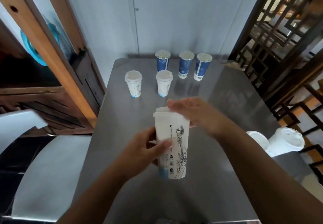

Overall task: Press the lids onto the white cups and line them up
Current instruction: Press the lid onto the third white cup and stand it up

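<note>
Your left hand [145, 147] grips the white cup [172, 147] at mid-height, fingers and thumb curled round it. The cup is upright over the near middle of the steel table [227, 101], Statue of Liberty print towards you. Your right hand [197, 113] lies over the lid [161, 112], fingers straight and together, pressing on top. Farther back stand two lidded white cups [133, 84], set apart from each other, and behind them are three lidded blue cups [186, 64] in a row. White spare lids [286, 141] sit at the table's right edge.
</note>
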`<action>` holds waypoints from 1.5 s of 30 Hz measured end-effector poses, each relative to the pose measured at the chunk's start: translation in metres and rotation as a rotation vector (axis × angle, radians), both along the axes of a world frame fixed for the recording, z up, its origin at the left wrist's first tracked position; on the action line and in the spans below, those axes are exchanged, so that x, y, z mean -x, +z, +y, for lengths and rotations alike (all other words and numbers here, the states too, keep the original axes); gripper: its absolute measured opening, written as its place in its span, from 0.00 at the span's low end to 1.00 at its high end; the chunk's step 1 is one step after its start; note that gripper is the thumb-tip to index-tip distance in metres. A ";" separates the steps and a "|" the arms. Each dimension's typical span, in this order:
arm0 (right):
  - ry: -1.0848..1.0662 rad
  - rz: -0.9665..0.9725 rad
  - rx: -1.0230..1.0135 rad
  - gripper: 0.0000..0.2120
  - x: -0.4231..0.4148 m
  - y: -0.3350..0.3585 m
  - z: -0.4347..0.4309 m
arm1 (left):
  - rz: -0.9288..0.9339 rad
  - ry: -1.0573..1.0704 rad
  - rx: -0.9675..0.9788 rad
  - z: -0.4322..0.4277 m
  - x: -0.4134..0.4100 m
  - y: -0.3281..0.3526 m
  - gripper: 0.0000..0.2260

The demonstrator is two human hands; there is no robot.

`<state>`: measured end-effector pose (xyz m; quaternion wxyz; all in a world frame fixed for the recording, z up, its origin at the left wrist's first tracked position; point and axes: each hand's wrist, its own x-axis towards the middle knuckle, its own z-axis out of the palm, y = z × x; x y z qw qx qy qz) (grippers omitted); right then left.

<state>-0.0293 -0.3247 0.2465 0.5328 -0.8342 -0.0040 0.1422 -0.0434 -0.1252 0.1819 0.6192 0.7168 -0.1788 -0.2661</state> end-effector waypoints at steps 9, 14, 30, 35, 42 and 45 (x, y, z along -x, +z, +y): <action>0.057 0.036 0.002 0.38 -0.006 -0.007 -0.003 | -0.002 0.015 -0.015 -0.003 0.005 -0.003 0.20; 0.059 0.035 0.035 0.32 -0.011 -0.017 -0.007 | 0.025 0.036 -0.022 -0.005 0.001 -0.014 0.19; 0.032 -0.018 0.275 0.38 -0.003 -0.114 -0.023 | -0.014 0.138 -0.223 -0.028 -0.031 -0.129 0.33; 0.109 -0.011 0.350 0.44 -0.004 -0.152 -0.027 | -0.061 0.180 -0.272 -0.034 -0.028 -0.163 0.33; 0.160 -0.025 0.347 0.44 0.008 -0.184 -0.025 | -0.102 0.182 -0.393 -0.035 -0.017 -0.196 0.33; 0.151 -0.043 0.342 0.44 0.012 -0.189 -0.025 | -0.128 0.161 -0.430 -0.034 -0.015 -0.204 0.35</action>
